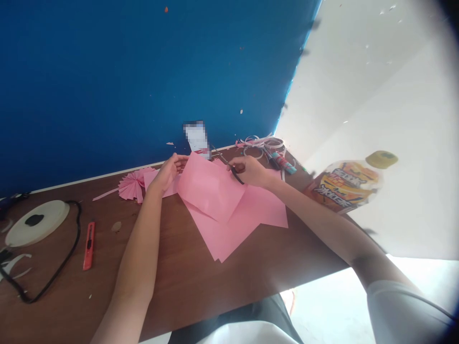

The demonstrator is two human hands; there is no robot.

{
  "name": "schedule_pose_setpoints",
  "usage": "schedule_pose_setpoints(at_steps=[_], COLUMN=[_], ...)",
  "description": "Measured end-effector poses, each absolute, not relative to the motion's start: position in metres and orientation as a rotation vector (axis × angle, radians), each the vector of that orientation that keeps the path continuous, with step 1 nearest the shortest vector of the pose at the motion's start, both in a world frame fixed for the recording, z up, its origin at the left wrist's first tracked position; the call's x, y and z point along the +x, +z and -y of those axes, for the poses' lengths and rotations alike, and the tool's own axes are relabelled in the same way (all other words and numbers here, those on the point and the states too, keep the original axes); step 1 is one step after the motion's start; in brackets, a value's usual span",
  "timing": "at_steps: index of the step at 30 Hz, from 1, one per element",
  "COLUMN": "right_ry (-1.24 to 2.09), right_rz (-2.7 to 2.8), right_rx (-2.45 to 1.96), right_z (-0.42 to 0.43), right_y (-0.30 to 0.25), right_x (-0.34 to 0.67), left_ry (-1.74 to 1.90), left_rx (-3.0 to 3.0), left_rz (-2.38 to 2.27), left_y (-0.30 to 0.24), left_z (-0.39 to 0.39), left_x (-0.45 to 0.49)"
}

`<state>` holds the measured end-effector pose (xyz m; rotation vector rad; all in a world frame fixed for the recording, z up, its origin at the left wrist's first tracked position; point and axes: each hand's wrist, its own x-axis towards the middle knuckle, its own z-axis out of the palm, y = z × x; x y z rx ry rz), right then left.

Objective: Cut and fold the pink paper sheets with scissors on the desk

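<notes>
My left hand point(171, 170) grips the far left edge of a pink paper sheet point(211, 193), which curls up off the table. My right hand point(249, 170) is closed on the dark handles of a pair of scissors point(236, 176). The scissor blades point away toward the wall, beside the right part of the raised sheet; whether they touch the paper I cannot tell. More pink sheets point(229, 236) lie flat beneath it. Left of my left hand, a pleated pink paper fan point(132, 185) rests on the table.
A phone point(197, 138) leans on the blue wall. Paper strips point(263, 142) and a glue stick point(283, 162) lie at the back right. A drink bottle point(347, 185) stands by my right forearm. At left are a red utility knife point(89, 246), a white disc point(38, 223) and a black cable point(71, 253).
</notes>
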<state>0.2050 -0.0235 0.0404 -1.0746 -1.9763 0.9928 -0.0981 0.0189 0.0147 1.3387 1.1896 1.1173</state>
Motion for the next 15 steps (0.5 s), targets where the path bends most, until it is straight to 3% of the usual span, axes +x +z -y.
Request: schedule_pose_setpoints(at_steps=[15], right_ry=[0.988], right_rz=[1.536], right_rx=[-1.018], right_z=[0.019], right_y=[0.038], right_x=[0.203], left_ry=[1.250], left_rx=[1.180], left_rz=[-0.863], left_y=[0.008], left_z=[-0.008], left_x=[-0.072])
